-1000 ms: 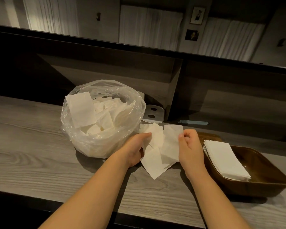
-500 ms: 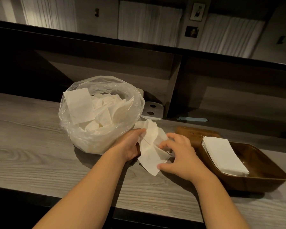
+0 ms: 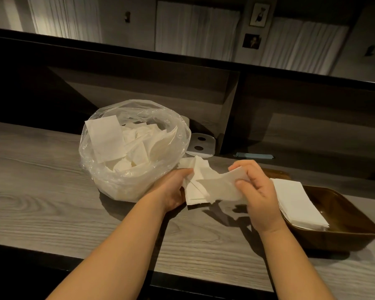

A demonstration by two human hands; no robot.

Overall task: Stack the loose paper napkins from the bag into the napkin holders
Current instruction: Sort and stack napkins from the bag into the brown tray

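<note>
Your left hand (image 3: 173, 187) has its grip curled round the left end of a loose bunch of white paper napkins (image 3: 198, 182), held just above the grey wood-grain tabletop (image 3: 41, 191). Your right hand (image 3: 258, 191) pinches the right end of one napkin (image 3: 221, 187) from that bunch between thumb and fingers, the sheet stretched and crumpled across the gap between your two grips.

Just left of your left grip, touching the back of that hand, sits the clear plastic bag (image 3: 117, 180), its mouth open and full of more loose napkins (image 3: 130, 148) lying at all angles; one flat sheet (image 3: 105, 137) leans against its left wall.

Just right of your right grip is the brown wooden napkin holder (image 3: 344, 224), a shallow tray on the tabletop, with a neat stack of napkins (image 3: 297, 202) lying tilted against its left side. Your right wrist overlaps the tray's near-left edge, and you cannot tell whether they touch.

Beyond your grips, behind the bag, a small white plate with two dark holes (image 3: 200, 145) lies at the foot of the dark partition (image 3: 232, 113).
</note>
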